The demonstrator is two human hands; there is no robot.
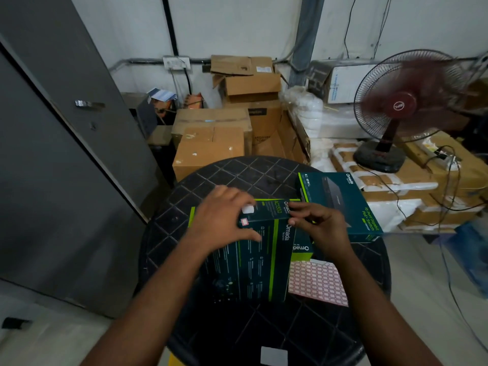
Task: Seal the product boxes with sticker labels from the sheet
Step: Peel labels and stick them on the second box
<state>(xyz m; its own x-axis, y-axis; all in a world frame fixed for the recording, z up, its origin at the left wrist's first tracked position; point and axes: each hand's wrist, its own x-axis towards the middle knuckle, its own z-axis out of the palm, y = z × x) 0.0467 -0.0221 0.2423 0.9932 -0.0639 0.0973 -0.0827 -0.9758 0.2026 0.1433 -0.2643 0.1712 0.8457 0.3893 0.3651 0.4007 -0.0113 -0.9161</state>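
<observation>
While the left hand [224,220] spreads its fingers wide over the far end of the dark green product box [253,249], thumb down the near face and the other fingers reaching across the top edge, the right hand [320,231] comes in from the other side with fingers curled onto the same top edge, and whether it pinches the flap or merely presses it I cannot tell from here. The box lies on the round black table [237,175], on top of another like it, with a white sticker [248,208] sitting at the edge by the left fingertips and a red-bordered label [244,222] just below it on the near face. The sticker sheet [317,281], a grid of red-edged labels, lies just beside the box on the right, partly tucked under it. A larger switch box [340,202] rests farther right, overhanging the table. Now the trick, as I judge it: hold the flap fully closed and flush before anything gets rubbed down, fold the sticker evenly over the seam so both halves grip, then sweep a fingertip from the middle outward to chase out wrinkles. Keep the left hand braced, because the stack beneath could shift under pressure.
</observation>
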